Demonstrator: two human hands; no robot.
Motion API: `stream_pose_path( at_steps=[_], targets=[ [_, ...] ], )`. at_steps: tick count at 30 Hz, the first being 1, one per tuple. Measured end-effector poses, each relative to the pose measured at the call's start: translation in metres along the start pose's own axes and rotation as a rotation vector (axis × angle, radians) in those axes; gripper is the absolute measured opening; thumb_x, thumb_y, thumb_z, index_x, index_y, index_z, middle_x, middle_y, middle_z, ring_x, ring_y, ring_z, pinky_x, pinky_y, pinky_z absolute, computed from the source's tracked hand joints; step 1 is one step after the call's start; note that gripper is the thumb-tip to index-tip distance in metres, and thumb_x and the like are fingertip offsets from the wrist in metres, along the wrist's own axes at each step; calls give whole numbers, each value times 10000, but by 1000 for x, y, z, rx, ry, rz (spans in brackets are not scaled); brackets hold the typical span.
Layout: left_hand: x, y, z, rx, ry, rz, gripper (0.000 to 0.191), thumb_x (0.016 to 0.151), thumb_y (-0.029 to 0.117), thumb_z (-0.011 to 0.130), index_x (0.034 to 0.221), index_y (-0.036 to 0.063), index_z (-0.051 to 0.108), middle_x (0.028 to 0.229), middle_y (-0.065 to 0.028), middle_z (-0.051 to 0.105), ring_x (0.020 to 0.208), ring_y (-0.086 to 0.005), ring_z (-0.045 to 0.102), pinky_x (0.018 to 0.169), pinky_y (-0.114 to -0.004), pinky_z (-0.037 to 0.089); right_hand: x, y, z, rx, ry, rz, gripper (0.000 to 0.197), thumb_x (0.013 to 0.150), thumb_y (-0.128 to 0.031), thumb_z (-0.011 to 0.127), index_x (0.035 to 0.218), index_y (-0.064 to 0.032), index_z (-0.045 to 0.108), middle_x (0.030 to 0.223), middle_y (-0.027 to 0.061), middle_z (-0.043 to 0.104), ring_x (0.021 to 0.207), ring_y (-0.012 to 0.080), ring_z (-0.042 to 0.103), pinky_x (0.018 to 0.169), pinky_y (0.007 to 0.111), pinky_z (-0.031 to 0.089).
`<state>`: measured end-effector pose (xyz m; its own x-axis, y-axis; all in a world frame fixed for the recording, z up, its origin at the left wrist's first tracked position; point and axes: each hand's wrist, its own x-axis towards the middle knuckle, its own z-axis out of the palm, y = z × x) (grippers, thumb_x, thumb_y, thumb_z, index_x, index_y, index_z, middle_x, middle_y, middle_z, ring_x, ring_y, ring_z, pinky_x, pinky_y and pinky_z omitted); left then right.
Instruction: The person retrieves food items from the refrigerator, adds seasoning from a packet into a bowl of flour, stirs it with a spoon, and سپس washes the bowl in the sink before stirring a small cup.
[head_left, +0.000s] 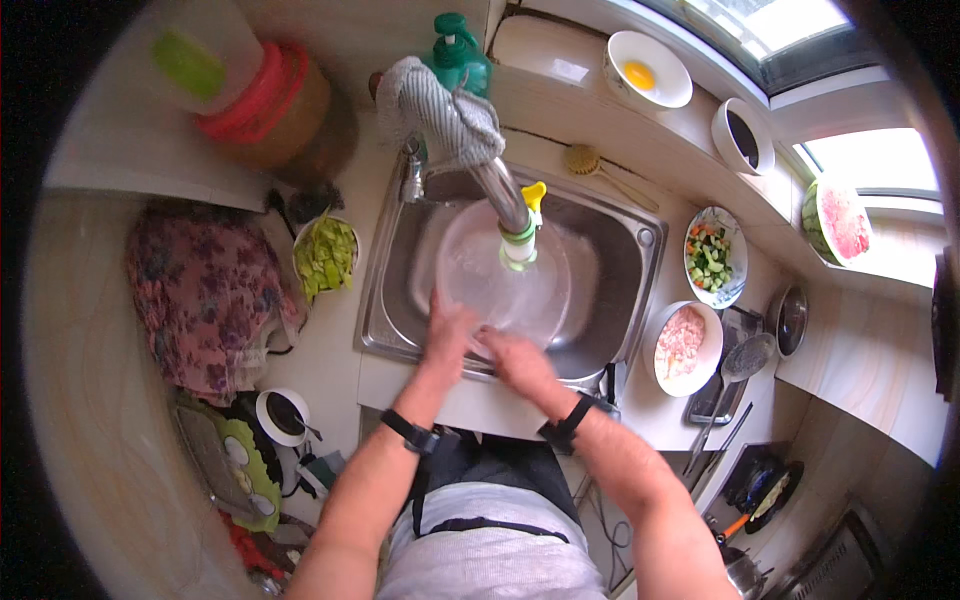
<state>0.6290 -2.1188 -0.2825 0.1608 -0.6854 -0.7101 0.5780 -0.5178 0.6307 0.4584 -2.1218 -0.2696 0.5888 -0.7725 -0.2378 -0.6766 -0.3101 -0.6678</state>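
My left hand (448, 339) is over the near left rim of a translucent plastic basin (499, 296) in the stainless steel sink (609, 315). Close beside it, my right hand (519, 364) is over the basin's near side. Both are motion-blurred, and I cannot tell whether the fingers touch the basin or each other. Above the basin hangs a chrome faucet (501, 195) with a green-and-white nozzle (517, 244) and a yellow lever (534, 195). A grey striped cloth (442, 112) drapes over the faucet's top. The basin's contents look clear and blurred.
Right of the sink stand bowls of minced meat (680, 341) and diced vegetables (709, 259), plus a skimmer (748, 356). Sliced green vegetables (326, 255) fill a bowl at left. A ledge bears an egg bowl (667, 81) and cut watermelon (838, 221). A pan (776, 499) sits lower right.
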Motion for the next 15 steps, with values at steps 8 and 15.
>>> stream_pose_path(
  at_steps=[8, 15],
  targets=[
    [-1, -1, 19, -70, -48, 162, 1064, 897, 100, 705, 1706, 267, 35, 1606, -148, 383, 1408, -329, 496, 1084, -572, 503, 18, 0, -18, 126, 13, -70, 285, 855, -31, 615, 1129, -26, 693, 1091, 214, 741, 1008, 429, 709, 896, 502, 579],
    [12, 45, 25, 26, -98, 235, 760, 1028, 245, 630, 1677, 153, 245, 1621, -120, 423, 1491, -288, 418, 1205, -453, 383, 6, 30, -48, 106, -137, -72, 330, 849, 12, 595, 1167, 6, 682, 1112, 177, 755, 1024, 431, 709, 906, 493, 594]
  ],
)
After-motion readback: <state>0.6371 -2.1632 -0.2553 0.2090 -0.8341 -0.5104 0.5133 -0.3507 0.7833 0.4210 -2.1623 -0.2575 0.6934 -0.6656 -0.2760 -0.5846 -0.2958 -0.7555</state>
